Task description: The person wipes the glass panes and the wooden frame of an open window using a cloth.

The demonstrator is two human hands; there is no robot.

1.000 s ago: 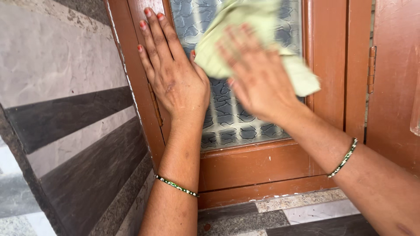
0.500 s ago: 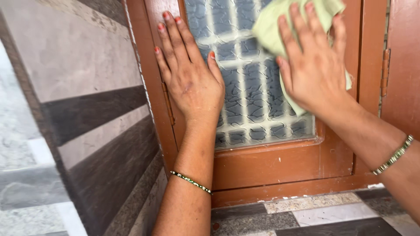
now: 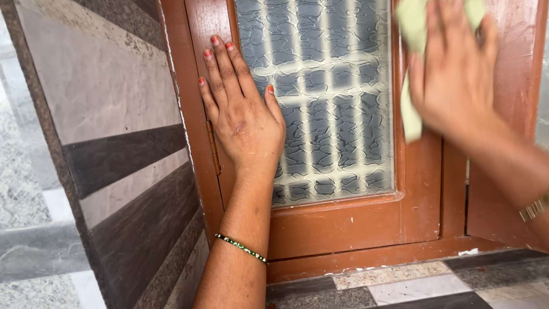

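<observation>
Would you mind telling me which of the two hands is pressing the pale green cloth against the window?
The right hand presses the pale green cloth near the frame's right side; the left hand lies flat and bare on the window's left edge.

A home, seen at a window: a brown wooden window frame (image 3: pixel 354 223) holding patterned frosted glass (image 3: pixel 320 86), a wall (image 3: pixel 114 114) clad in striped stone tiles, and a tiled sill (image 3: pixel 400 283) below.
</observation>
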